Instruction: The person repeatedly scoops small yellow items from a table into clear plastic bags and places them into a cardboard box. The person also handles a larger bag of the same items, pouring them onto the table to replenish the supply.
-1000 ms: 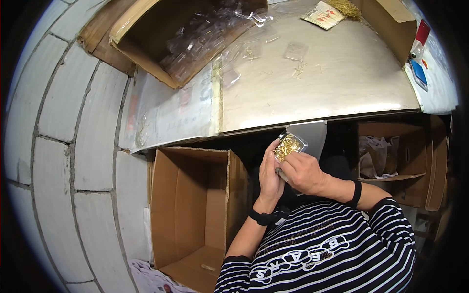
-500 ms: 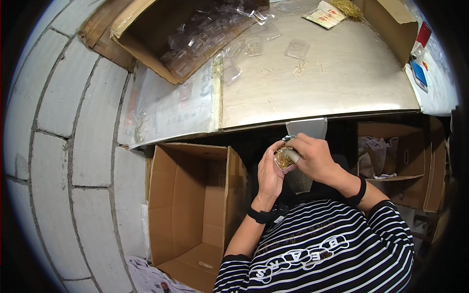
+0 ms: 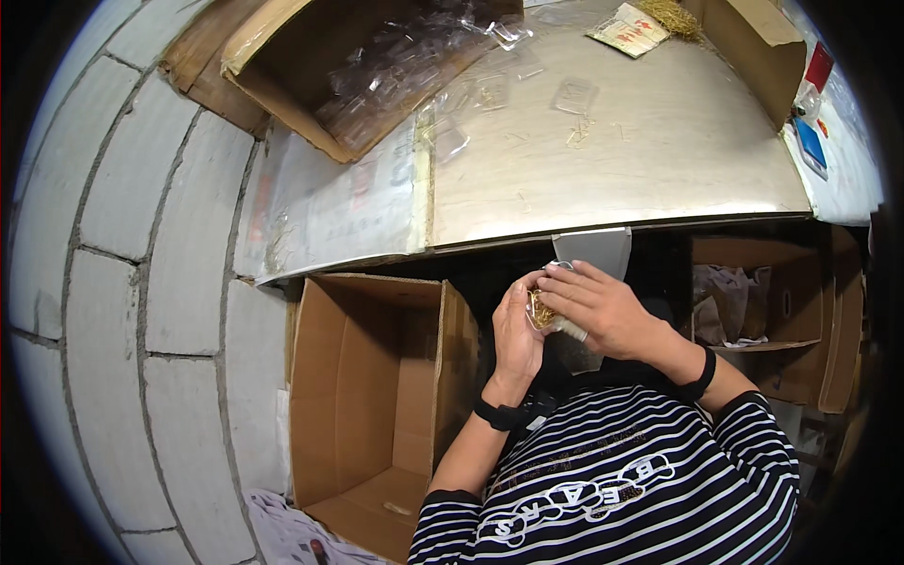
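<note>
In front of my chest, my left hand [image 3: 516, 331] is closed around a small transparent plastic box [image 3: 533, 322]. The box is filled with thin gold-coloured metal pieces [image 3: 540, 309], too small to tell their exact kind. From the right, my right hand [image 3: 610, 313] lies across the top of the box, its fingers stretched out flat and covering part of the contents. A whitish covering [image 3: 571, 329] shows on one of its digits. Both hands are just off the table's front edge.
Transparent plastic cases fill a tilted cardboard box [image 3: 344, 141] on the table [image 3: 659, 160]. Loose gold pieces [image 3: 579, 135] and a transparent case [image 3: 574, 95] lie on the tabletop. A gold pile [image 3: 673, 17] sits at the back right. Cardboard boxes [image 3: 363, 377] flank me below.
My right hand's fingers were bent into the box. Now they are straightened flat across its top. My left hand still holds the box in nearly the same place.
</note>
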